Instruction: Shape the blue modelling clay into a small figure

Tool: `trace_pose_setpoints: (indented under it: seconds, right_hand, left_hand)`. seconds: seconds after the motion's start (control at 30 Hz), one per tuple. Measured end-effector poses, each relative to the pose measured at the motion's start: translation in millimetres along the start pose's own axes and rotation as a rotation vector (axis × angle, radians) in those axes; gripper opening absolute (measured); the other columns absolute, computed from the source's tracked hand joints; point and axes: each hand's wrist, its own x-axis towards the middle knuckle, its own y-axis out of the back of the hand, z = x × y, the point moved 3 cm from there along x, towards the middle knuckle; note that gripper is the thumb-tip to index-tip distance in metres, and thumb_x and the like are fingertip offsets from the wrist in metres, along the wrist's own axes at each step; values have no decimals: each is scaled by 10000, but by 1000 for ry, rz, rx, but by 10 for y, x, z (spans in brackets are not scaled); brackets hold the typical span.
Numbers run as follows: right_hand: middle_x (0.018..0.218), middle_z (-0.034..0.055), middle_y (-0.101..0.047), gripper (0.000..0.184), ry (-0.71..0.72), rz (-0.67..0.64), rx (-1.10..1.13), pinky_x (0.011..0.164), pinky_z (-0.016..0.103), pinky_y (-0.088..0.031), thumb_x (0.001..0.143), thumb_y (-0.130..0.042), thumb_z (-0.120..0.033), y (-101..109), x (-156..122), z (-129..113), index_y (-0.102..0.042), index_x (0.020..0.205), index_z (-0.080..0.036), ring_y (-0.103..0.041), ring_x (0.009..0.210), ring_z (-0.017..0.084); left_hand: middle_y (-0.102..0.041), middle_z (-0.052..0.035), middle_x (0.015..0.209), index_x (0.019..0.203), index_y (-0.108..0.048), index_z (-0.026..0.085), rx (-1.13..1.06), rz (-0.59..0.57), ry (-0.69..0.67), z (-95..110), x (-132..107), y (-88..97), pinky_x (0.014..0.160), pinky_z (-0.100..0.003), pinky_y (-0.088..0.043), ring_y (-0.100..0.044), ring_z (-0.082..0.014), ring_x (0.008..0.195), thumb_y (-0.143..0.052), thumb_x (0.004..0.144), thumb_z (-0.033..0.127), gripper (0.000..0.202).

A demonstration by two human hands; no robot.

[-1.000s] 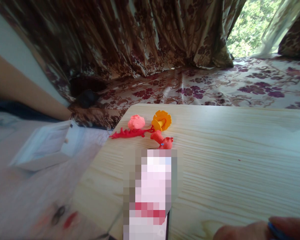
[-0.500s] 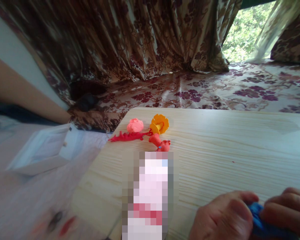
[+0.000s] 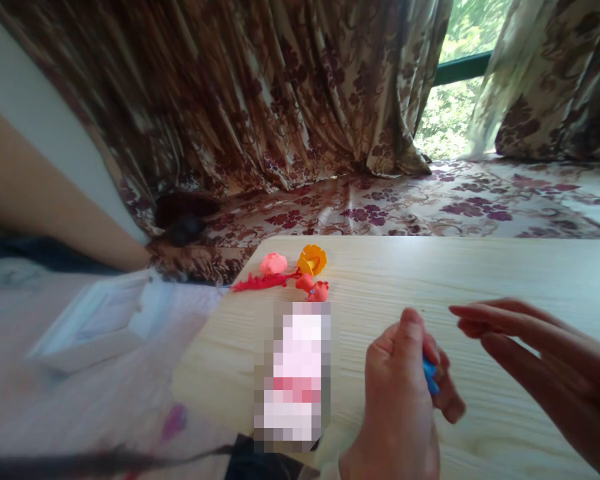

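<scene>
My left hand (image 3: 403, 383) is closed around a lump of blue modelling clay (image 3: 431, 377), its thumb on top. Only a small bit of the blue shows between the fingers. To the right, apart from it, my right hand (image 3: 535, 353) is held above the table with its fingers stretched out and nothing visible in them. Farther off on the tabletop lie a pink clay lump (image 3: 273, 263), a yellow flower-shaped clay piece (image 3: 312, 260), a long red clay piece (image 3: 260, 281) and an orange-red clay piece (image 3: 318, 291).
A blurred-out, pale upright shape (image 3: 297, 367) stands on the light wooden table (image 3: 380, 273), left of my hands. Beyond are a floral-covered surface (image 3: 375, 213) and patterned curtains (image 3: 280, 100). A white box-like object (image 3: 100, 320) is at the left, below table level.
Both hands have moved up and left in view and come apart. The right hand has let go of the blue clay, which stays in the left. The view has tilted up slightly.
</scene>
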Motion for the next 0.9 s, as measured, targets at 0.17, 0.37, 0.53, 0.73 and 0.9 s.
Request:
trace_pose_setpoints:
  seconds: [0.17,0.37,0.53,0.73,0.9]
  right_hand:
    - [1213,21,-565,300,-83,60,88,870,335,-530,925,-394,-407,-123,153,-429,-565,1164,-346,-569,1088,208]
    - [1340,128,-474,466,-162,65,-17,1057,511,-322,930,-284,-417,-477,77,-373,-505,1264,-177,-392,1277,276]
    - [1431,113,-373,485,-69,25,-31,1093,508,-261,929,-272,-354,-608,-130,-652,-440,1336,-150,-271,1348,252]
    - [1400,133,-416,533,-203,29,-57,1099,513,-225,905,-293,-407,-567,96,-683,-475,1310,-113,-239,1359,259]
    - [1464,80,-319,488,-6,21,-101,1107,473,-248,930,-262,-316,-658,-168,-862,-392,1376,-168,-248,1358,233]
  left_hand:
    - [-514,24,600,651,-516,139,-95,-44,-127,-102,54,-116,569,-190,-430,-501,-66,550,-589,800,318,244]
    - [-627,-35,824,808,-606,142,-238,-229,-4,-237,90,-134,832,-222,-449,-605,-133,883,-501,822,238,143]
    - [-634,-85,1030,869,-632,136,-240,-213,69,-260,52,4,962,-257,-413,-556,-167,1108,-445,861,287,240]
    - [-641,-91,1081,918,-640,157,-258,-386,14,-171,-143,-53,997,-304,-416,-553,-204,1141,-442,846,344,282]
    - [-635,-115,1113,880,-655,150,-235,-255,-21,-34,-128,51,1011,-379,-410,-548,-221,1160,-407,865,370,332]
